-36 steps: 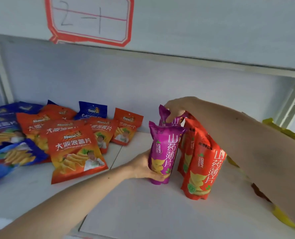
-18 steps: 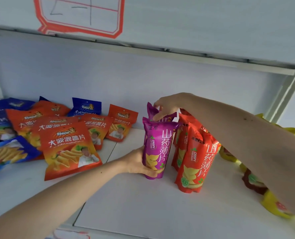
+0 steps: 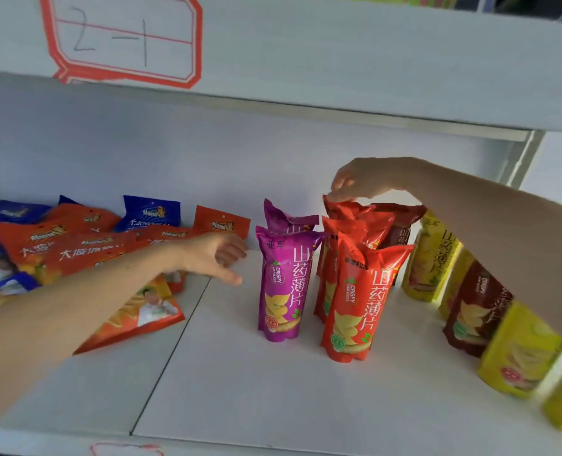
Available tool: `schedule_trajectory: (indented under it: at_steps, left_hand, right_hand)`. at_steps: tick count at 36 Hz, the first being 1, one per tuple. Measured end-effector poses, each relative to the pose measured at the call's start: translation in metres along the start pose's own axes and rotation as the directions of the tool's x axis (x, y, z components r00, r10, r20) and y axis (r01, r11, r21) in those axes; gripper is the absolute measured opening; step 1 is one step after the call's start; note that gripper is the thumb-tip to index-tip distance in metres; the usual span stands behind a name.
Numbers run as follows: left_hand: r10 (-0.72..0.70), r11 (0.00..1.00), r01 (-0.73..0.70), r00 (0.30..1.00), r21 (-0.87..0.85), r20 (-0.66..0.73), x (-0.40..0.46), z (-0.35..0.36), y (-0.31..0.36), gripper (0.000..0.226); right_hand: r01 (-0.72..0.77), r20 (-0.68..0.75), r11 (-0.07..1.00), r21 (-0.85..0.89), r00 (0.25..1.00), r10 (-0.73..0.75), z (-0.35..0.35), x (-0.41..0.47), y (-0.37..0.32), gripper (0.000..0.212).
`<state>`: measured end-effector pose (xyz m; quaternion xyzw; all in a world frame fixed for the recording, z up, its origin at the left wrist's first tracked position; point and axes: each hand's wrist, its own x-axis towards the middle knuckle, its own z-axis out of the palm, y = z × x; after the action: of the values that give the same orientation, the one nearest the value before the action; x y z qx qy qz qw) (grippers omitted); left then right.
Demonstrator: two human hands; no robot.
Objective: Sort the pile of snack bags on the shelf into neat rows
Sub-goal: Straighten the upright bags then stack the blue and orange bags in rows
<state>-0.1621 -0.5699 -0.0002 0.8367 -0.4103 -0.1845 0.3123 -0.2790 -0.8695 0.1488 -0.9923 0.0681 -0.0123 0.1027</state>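
Observation:
Two purple snack bags stand one behind the other, the front purple bag (image 3: 282, 284) and the rear purple bag (image 3: 284, 219). Right of them stand several red bags, led by the front red bag (image 3: 358, 304). My left hand (image 3: 217, 258) hovers open just left of the front purple bag, touching nothing. My right hand (image 3: 365, 179) reaches over from the right, and its fingertips pinch the top seal of the rear red bag (image 3: 348, 209). My right forearm hides part of the row behind it.
A loose pile of flat orange bags (image 3: 75, 251) and blue bags (image 3: 151, 212) lies at the left of the white shelf (image 3: 273, 396). Yellow bags (image 3: 431, 258) and a brown bag (image 3: 473, 307) stand in a line at the right. A low upper shelf with a red-framed label (image 3: 121, 37) hangs overhead.
My left hand has let go of the front purple bag and pulled back to the left. My right hand has left the rear purple bag's top and moved right to the rear red bag.

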Motion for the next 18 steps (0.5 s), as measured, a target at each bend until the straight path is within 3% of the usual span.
schedule_trajectory:
  at_steps: [5, 9, 14, 18]
  left_hand:
    - [0.043, 0.999, -0.038, 0.977, 0.026, -0.207, 0.020, -0.046, 0.027, 0.045]
    - [0.120, 0.993, -0.117, 0.944, 0.027, -0.306, 0.047, -0.058, 0.068, 0.034]
    - [0.207, 0.978, -0.194, 0.955, 0.080, -0.213, 0.098, -0.047, 0.118, 0.038]
    - [0.249, 0.957, -0.225, 0.961, 0.181, -0.122, 0.124, -0.032, 0.148, 0.039]
  right_hand:
    - [-0.077, -0.067, 0.997, -0.002, 0.995, 0.076, 0.004, -0.013, 0.023, 0.035]
    - [-0.143, -0.098, 0.981, -0.132, 0.987, 0.131, 0.013, -0.015, 0.039, 0.054]
    - [-0.191, -0.137, 0.975, -0.117, 0.975, 0.175, 0.012, -0.019, 0.060, 0.048]
    - [-0.212, -0.073, 0.976, -0.043, 0.975, 0.209, 0.020, -0.013, 0.076, 0.030]
